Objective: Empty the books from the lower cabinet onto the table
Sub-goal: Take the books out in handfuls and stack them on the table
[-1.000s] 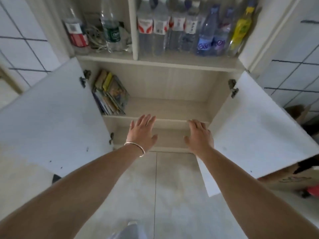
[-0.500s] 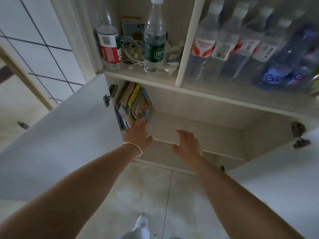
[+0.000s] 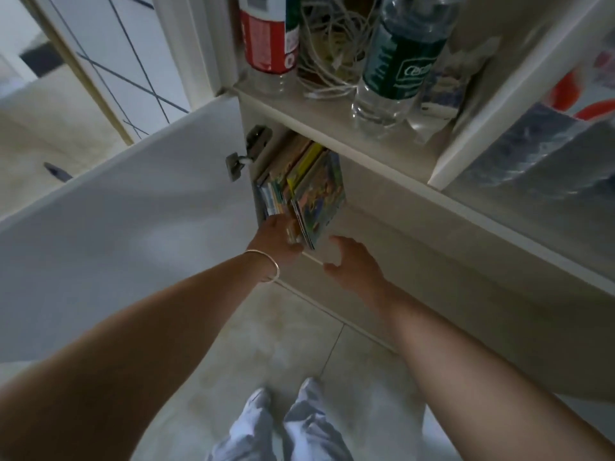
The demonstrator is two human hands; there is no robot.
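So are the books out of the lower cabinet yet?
No. The stack of colourful books stands inside; left hand touches it.

colourful thin books [image 3: 306,191] stand leaning together at the lower cabinet's [image 3: 416,234] left end, frame centre.

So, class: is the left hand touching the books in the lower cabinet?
Touching. The head view shows the left hand pressed against the books' lower edges, no gap.
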